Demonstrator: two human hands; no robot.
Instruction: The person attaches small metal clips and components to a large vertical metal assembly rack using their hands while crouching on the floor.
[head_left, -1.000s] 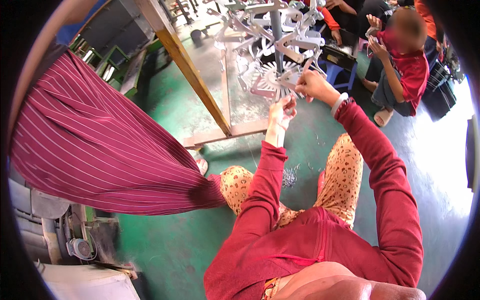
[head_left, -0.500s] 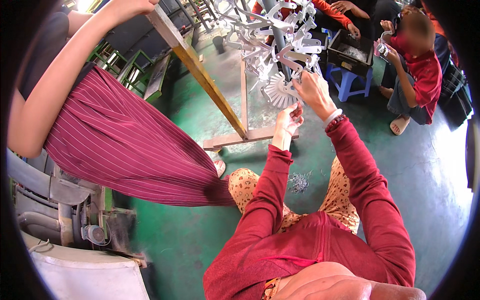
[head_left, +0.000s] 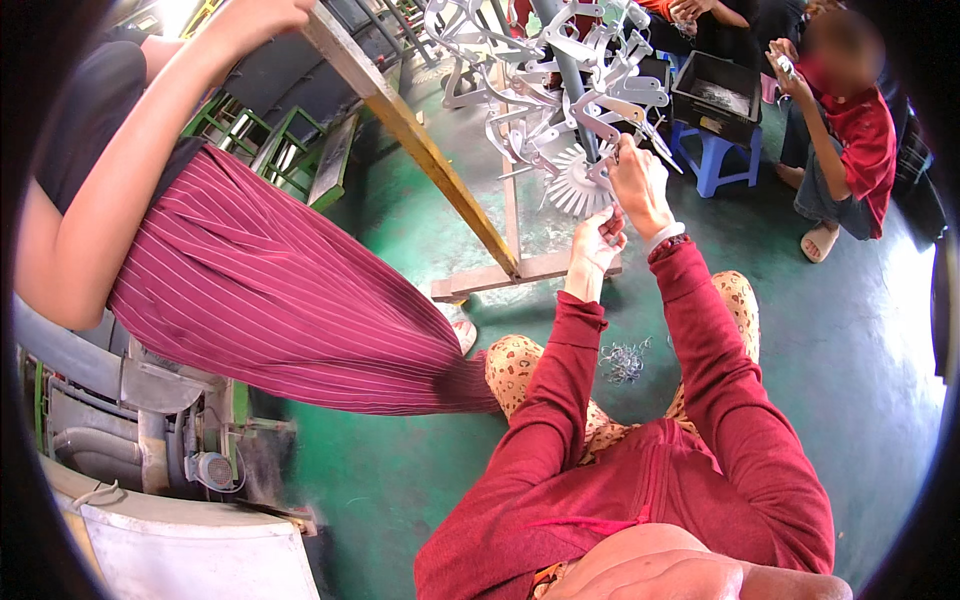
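My right hand point(head_left: 641, 187), with a pale band and a beaded bracelet at its wrist, is raised in front of the rack of hanging parts. Its thumb and fingers are pinched together beside a grey curved metal part point(head_left: 598, 121). What sits between the fingertips is too small to make out. Just below it, my left hand point(head_left: 597, 242) is closed with its fingers curled, next to a pale slotted disc point(head_left: 576, 184). Whatever it holds is hidden. Many similar pale curved parts hang around an upright dark post point(head_left: 571, 75) above both hands.
A wooden frame point(head_left: 430, 145) stands left of the rack, with another person's hand point(head_left: 283, 14) at its top. A black crate point(head_left: 716, 95) rests on a blue stool point(head_left: 716, 165). At right squats a co-worker in red point(head_left: 868, 140). Thin shavings point(head_left: 624, 362) lie on the green floor between my knees.
The whole view has shifted, so the rack and frame sit slightly further right. Both my hands stay close together by the disc. The squatting co-worker's hands are closer together.
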